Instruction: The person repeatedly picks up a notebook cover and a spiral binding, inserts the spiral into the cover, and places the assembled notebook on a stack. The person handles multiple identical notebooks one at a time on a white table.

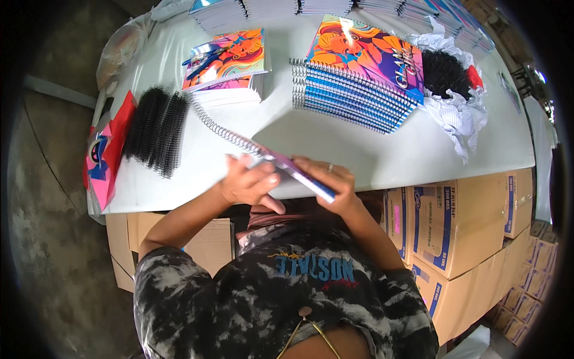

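My right hand (332, 183) grips a thin notebook (306, 179), which is tilted nearly edge-on above the table's near edge. From the notebook's binding edge a dark spiral coil (222, 130) sticks out toward the far left, part of its length free of the pages. Close under the coil is my left hand (248, 183), fingers apart and slightly blurred; whether it touches the coil I cannot tell. A bundle of black coils (156, 133) lies to the left. Behind it, blue-handled pliers (204, 61) rest on a stack of colourful-covered books (244, 60).
Spiral-bound notebooks (359, 84) are piled at the back right, beside crumpled paper (455, 122) around a black tangled mass (445, 73). More stacks (269, 7) line the far edge. A red-and-pink package (106, 158) sits at the left edge; cardboard boxes (460, 218) stand at right.
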A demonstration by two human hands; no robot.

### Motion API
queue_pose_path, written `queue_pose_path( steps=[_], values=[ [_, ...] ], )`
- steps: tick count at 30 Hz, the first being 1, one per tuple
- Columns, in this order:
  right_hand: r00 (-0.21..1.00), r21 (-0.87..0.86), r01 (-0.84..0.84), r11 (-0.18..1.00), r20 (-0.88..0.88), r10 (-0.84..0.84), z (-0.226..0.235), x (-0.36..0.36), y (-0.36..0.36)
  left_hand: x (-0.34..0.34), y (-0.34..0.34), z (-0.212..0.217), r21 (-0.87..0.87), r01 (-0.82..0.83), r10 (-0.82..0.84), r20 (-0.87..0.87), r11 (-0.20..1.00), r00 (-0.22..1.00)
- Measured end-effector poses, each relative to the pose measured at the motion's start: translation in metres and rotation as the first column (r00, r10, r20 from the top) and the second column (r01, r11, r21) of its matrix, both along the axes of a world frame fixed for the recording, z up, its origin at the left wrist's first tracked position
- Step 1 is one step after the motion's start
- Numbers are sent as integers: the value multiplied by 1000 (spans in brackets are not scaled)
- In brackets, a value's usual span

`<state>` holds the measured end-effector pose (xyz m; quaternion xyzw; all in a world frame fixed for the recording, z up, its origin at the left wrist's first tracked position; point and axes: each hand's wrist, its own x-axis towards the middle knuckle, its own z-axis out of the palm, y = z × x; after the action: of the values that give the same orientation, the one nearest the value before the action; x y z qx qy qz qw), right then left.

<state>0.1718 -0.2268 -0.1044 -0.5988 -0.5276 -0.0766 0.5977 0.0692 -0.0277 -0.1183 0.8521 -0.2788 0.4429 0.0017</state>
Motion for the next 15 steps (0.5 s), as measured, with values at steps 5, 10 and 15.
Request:
queue_pose_path(
  steps=[5,10,15],
  values=[
    [996,-26,-67,997,-59,65,7,-7,7,17,25,2,-228,-141,116,-121,963,986],
    [999,-24,-47,999,-13,47,3,-4,6,5,-3,18,-5,-64,64,14,998,998],
    [998,-15,-2,1000,-65,1,5,-10,14,14,-3,-2,-241,-149,75,-292,959,953]
  ],
)
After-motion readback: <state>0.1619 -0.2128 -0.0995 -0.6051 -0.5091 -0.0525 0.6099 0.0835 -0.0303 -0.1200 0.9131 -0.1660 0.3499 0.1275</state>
